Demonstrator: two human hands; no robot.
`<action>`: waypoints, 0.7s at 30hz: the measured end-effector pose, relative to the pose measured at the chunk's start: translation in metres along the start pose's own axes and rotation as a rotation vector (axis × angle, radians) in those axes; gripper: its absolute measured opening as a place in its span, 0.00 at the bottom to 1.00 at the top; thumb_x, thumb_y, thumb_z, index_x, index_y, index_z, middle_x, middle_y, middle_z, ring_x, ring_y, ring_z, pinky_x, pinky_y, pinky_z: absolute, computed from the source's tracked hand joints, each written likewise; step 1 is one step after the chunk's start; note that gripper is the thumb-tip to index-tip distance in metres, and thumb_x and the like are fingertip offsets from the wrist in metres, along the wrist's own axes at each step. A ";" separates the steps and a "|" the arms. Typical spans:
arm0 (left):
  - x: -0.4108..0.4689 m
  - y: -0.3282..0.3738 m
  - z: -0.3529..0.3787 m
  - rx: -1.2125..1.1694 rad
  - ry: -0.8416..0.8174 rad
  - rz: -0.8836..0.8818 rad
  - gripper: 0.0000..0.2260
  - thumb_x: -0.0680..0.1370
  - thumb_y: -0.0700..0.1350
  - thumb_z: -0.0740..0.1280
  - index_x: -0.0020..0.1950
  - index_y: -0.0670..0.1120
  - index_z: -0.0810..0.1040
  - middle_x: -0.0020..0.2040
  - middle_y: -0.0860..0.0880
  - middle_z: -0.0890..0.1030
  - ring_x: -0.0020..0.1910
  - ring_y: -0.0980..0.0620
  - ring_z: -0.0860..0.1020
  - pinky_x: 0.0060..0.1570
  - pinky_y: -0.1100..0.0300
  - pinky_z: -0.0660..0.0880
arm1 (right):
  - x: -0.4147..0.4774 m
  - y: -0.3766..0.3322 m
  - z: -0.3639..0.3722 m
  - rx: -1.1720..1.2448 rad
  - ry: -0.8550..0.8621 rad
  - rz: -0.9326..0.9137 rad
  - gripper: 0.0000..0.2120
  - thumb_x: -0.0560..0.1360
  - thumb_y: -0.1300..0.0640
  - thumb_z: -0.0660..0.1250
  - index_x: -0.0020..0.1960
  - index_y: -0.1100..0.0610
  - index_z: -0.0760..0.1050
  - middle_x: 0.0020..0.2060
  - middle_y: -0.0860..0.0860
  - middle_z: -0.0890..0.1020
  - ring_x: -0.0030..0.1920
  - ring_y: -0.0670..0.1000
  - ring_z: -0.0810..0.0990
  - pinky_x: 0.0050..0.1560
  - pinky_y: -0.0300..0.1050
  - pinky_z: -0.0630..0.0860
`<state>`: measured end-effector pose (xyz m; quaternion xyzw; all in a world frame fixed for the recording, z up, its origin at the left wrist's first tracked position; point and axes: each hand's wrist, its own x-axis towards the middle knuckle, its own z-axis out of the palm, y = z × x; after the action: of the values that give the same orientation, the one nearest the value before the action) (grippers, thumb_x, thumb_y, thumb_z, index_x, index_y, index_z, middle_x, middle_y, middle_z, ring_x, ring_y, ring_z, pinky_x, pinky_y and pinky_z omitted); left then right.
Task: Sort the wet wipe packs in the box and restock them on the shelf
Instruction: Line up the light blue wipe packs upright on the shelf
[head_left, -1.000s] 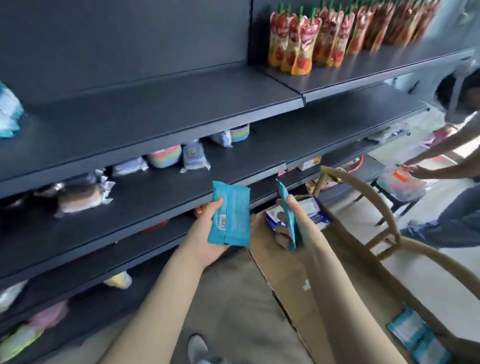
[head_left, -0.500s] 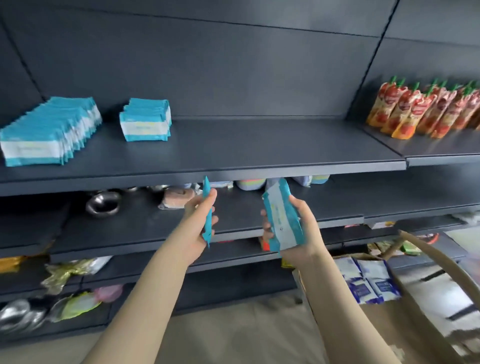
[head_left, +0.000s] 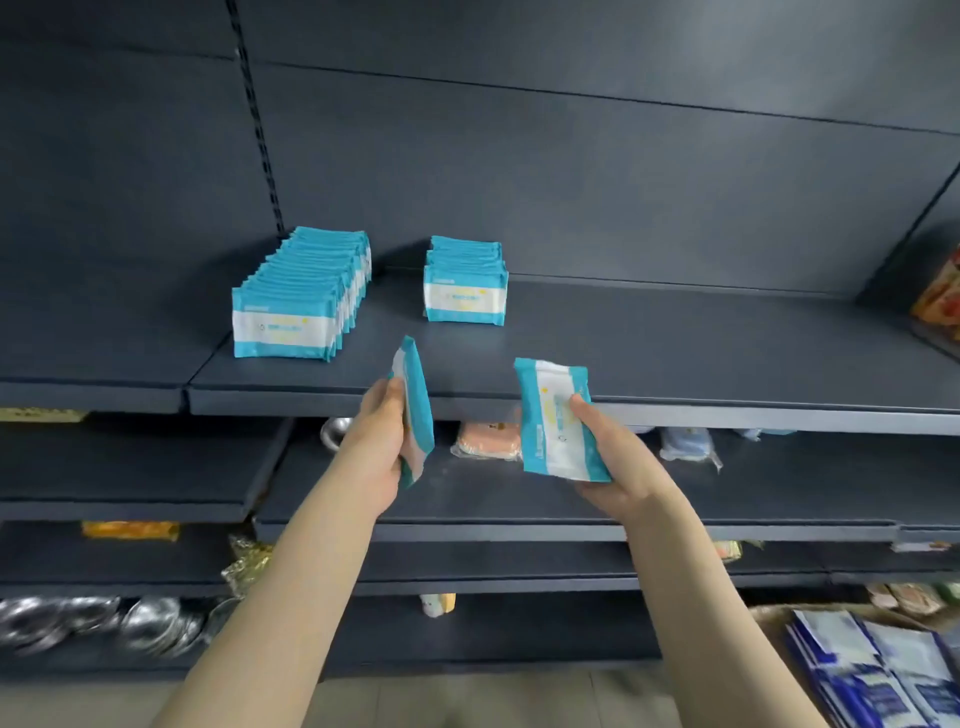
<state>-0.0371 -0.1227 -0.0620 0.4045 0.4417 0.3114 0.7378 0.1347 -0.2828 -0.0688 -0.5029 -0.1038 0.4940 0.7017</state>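
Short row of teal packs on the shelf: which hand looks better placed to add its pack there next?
Probably the left hand. Its edge-on pack sits higher, top nearest the short row. The right hand holds the face-on pack lower and farther to the side.

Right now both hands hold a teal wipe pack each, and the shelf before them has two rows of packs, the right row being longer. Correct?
No. In the head view the left row is the longer one; the right row is short. The rest holds: left hand grips the left pack, right hand the right pack.
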 end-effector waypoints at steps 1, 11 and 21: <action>0.006 0.002 -0.005 0.013 -0.004 0.030 0.15 0.83 0.53 0.60 0.70 0.57 0.70 0.56 0.51 0.79 0.52 0.53 0.78 0.46 0.54 0.76 | 0.007 -0.002 0.007 -0.040 0.003 -0.010 0.11 0.81 0.51 0.64 0.56 0.57 0.78 0.46 0.53 0.87 0.42 0.50 0.86 0.35 0.42 0.81; 0.064 0.020 -0.009 -0.081 -0.027 0.091 0.15 0.81 0.41 0.65 0.65 0.53 0.68 0.59 0.48 0.80 0.54 0.49 0.81 0.45 0.50 0.80 | 0.095 -0.028 0.027 -0.165 0.131 -0.199 0.09 0.79 0.53 0.67 0.56 0.57 0.77 0.49 0.53 0.87 0.47 0.52 0.86 0.38 0.44 0.81; 0.137 0.038 0.029 -0.106 0.113 0.120 0.08 0.80 0.45 0.68 0.55 0.47 0.71 0.53 0.44 0.83 0.43 0.48 0.86 0.35 0.55 0.81 | 0.193 -0.074 0.009 -0.186 0.182 -0.267 0.05 0.76 0.57 0.71 0.50 0.55 0.77 0.42 0.51 0.86 0.40 0.49 0.85 0.40 0.45 0.76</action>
<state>0.0419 -0.0016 -0.0753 0.3725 0.4405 0.4001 0.7121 0.2668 -0.1237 -0.0723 -0.5898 -0.1508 0.3373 0.7181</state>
